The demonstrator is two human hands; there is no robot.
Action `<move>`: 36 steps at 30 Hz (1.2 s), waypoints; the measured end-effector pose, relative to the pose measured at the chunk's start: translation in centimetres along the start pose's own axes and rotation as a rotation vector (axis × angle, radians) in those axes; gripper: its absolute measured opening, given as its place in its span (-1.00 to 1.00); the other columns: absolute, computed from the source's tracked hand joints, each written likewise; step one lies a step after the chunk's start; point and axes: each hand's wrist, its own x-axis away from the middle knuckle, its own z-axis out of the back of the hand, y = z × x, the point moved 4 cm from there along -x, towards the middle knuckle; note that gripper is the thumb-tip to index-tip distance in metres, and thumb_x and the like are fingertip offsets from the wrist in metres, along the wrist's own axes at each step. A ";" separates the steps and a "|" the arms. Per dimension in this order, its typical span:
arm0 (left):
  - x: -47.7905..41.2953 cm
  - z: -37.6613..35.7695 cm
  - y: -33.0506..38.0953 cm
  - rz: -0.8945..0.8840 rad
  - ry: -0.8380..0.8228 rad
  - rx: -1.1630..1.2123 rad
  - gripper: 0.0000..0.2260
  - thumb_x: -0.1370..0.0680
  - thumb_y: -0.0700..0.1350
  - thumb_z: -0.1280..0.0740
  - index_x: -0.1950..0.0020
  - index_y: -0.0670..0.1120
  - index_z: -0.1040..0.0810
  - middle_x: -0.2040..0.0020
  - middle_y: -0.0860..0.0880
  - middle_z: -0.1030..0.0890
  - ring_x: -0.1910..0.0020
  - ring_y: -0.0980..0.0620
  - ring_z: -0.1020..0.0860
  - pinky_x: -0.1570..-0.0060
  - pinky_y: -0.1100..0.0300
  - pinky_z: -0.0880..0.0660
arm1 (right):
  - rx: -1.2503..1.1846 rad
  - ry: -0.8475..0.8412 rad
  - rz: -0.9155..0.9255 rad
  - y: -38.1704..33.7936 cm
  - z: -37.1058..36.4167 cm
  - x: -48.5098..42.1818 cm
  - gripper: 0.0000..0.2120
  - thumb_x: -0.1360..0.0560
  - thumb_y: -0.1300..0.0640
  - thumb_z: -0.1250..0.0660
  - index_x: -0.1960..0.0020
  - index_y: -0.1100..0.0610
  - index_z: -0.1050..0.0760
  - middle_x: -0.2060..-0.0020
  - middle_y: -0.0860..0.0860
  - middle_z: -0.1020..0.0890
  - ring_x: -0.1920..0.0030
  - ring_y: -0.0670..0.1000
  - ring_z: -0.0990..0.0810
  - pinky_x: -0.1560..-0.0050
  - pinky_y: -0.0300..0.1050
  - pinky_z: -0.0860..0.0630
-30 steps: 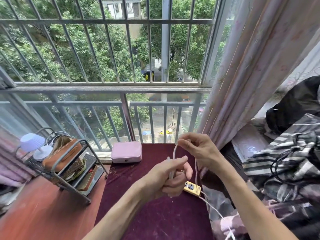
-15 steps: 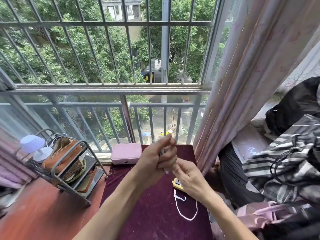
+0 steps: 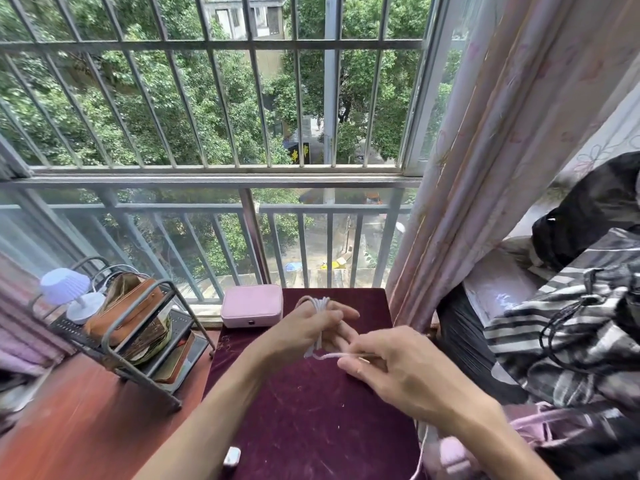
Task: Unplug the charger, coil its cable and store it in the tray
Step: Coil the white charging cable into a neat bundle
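Above a tabletop (image 3: 311, 427) covered in dark red velvet, in front of a barred window, two bare hands work a thin white cable (image 3: 317, 304). The left hand (image 3: 308, 329) has several loops of the cable wound round its slightly bent, spread fingers (image 3: 346, 312), which hold the coil. From under that hand a short length runs across to the right hand (image 3: 398, 370), whose thumb and forefinger pinch the cable's end. Both hands hover above the cloth. A pink box (image 3: 251, 305) sits just beyond them at the tabletop's far edge, and a metal rack (image 3: 138, 341) stands to the left.
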 end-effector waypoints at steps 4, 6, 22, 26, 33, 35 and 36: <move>0.8 -2.2 0.0 -0.064 -0.155 -0.160 -0.66 -0.71 0.01 -0.17 0.10 0.01 -0.69 0.34 0.01 -0.69 0.53 0.14 -0.46 0.44 0.27 -0.35 | -0.132 0.071 0.045 1.3 3.1 -1.9 -0.85 -0.55 -0.18 -0.47 0.07 -0.13 -0.72 0.27 -0.35 -0.65 0.25 -0.27 -0.63 0.29 -0.48 -0.41; 0.9 -3.3 -0.4 -0.026 -0.188 -0.025 -0.59 -0.68 0.14 -0.14 -0.03 -0.05 -0.71 0.46 0.03 -0.58 0.60 0.16 -0.33 0.48 0.27 -0.30 | -0.270 0.078 0.025 2.8 3.3 -2.9 -0.90 -0.53 -0.11 -0.52 0.09 -0.10 -0.74 0.34 -0.32 -0.66 0.32 -0.27 -0.61 0.29 -0.48 -0.41; 2.2 -7.2 1.2 0.015 -0.470 0.810 -0.52 -0.66 0.12 -0.21 0.37 -0.02 -0.13 0.60 0.07 -0.13 0.67 0.11 -0.09 0.61 0.23 -0.07 | -1.097 0.070 -0.184 6.3 -2.8 -3.5 -0.58 -0.47 -0.24 -0.52 -0.05 0.11 -0.75 0.14 0.24 -0.66 0.10 0.18 -0.59 0.05 0.10 -0.51; 1.5 -7.1 2.2 -0.095 -0.371 0.917 -0.65 -0.67 -0.05 -0.10 0.31 -0.10 -0.32 0.59 0.03 -0.18 0.66 0.11 -0.08 0.60 0.22 -0.07 | -1.151 0.079 -0.216 5.5 -4.8 -2.7 -0.76 -0.61 -0.14 -0.38 -0.04 -0.02 -0.74 0.15 -0.02 -0.79 0.08 -0.07 -0.77 0.05 -0.23 -0.66; 0.6 -4.7 2.2 -0.162 0.020 0.731 -0.78 -0.59 -0.31 -0.11 -0.20 -0.27 -0.45 0.39 -0.04 -0.42 0.63 0.16 -0.29 0.54 0.25 -0.15 | -0.971 0.135 -0.318 4.7 -7.8 -0.8 -0.69 -0.66 -0.08 -0.23 0.14 -0.11 -0.69 0.50 -0.04 -0.37 0.48 -0.04 -0.23 0.44 -0.14 -0.13; 0.2 -4.1 2.0 -0.138 0.134 0.625 -0.75 -0.63 -0.33 -0.08 -0.27 -0.32 -0.41 0.35 -0.08 -0.44 0.57 0.12 -0.34 0.51 0.26 -0.27 | -0.831 0.092 -0.290 4.1 -8.1 0.0 -0.66 -0.68 -0.12 -0.21 0.23 -0.14 -0.57 0.49 -0.15 -0.30 0.50 -0.16 -0.17 0.47 -0.23 -0.08; 0.2 -3.9 1.9 -0.127 0.181 0.580 -0.74 -0.64 -0.33 -0.08 -0.29 -0.34 -0.40 0.34 -0.10 -0.45 0.54 0.09 -0.37 0.48 0.25 -0.33 | -0.761 0.072 -0.280 3.8 -8.2 0.4 -0.64 -0.71 -0.12 -0.21 0.24 -0.11 -0.49 0.49 -0.17 -0.29 0.50 -0.19 -0.16 0.48 -0.27 -0.10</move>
